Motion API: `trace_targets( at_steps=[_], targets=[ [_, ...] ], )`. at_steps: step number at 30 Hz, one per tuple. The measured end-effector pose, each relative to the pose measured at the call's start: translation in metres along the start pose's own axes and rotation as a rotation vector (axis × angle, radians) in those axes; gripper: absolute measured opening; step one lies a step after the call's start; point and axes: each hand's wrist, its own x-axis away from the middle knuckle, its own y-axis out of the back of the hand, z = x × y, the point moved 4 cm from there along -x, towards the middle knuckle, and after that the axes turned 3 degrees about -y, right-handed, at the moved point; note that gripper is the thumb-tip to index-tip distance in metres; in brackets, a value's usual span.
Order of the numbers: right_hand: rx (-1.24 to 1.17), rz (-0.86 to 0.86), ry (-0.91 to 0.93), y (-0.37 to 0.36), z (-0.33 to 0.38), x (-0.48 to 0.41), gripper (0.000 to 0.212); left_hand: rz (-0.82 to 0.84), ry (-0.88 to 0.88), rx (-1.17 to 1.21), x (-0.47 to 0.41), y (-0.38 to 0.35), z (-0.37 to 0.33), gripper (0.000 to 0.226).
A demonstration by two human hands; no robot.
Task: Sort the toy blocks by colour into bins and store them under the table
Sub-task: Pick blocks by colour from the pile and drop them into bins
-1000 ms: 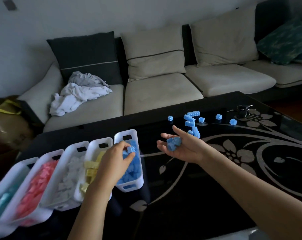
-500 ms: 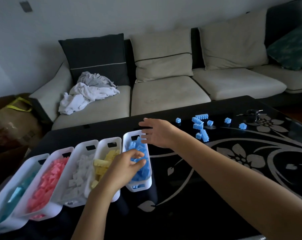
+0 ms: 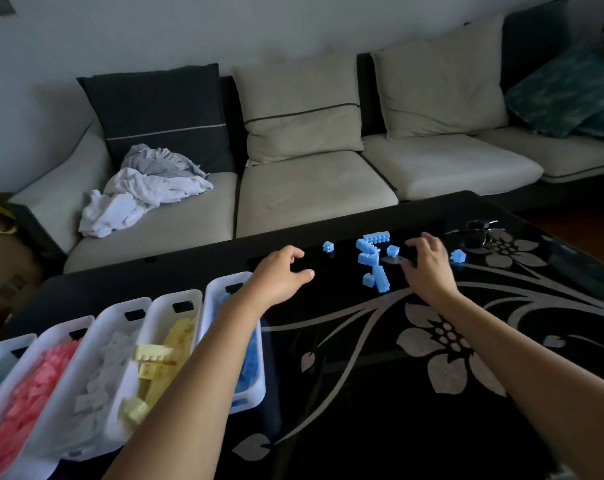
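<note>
fingers (image 3: 420, 242) loosely curled, empty, right hand (image 3: 428, 268) hovers just right of light-blue plastic toy blocks (image 3: 368, 258); left hand (image 3: 279, 275), likewise empty, farther.

I can't read any words or numbers here, not on the white plastic bins (image 3: 224, 281), the small blue toy blocks (image 3: 372, 258), or the black glass table with flowers (image 3: 345, 427).

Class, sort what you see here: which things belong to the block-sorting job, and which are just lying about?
Job: loose blue blocks; blue-block bin; yellow-block bin; white-block bin; pink-block bin; left hand; right hand.
Lying about: keys on the table; crumpled cloth on the sofa; cushions.
</note>
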Motion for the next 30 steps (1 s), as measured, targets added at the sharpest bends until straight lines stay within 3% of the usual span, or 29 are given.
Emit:
trace_targets(
  at_steps=[7,13,19,24,27,30],
  targets=[
    [0.1,0.001,-0.155,0.008,-0.073,-0.029,0.073,0.052,0.16,-0.126,-0.069,-0.069,0.004,0.063],
    [0.096,0.102,-0.051,-0.006,-0.069,-0.054,0.061,-0.052,0.238,-0.035,-0.105,-0.098,0.009,0.065],
    [0.15,0.253,0.127,-0.026,-0.055,-0.076,0.057,-0.094,0.05,-0.045,-0.138,-0.11,-0.005,0.066],
    [0.153,0.359,0.338,-0.032,-0.04,-0.069,0.046,-0.024,0.051,0.144,-0.156,-0.118,-0.005,0.049],
    [0.188,0.356,0.391,-0.031,-0.038,-0.063,0.034,-0.026,-0.021,0.077,-0.153,-0.125,-0.008,0.04],
    [0.231,0.322,0.394,-0.029,-0.036,-0.057,0.028,-0.03,-0.173,-0.169,-0.14,-0.133,-0.016,0.047]
  ],
)
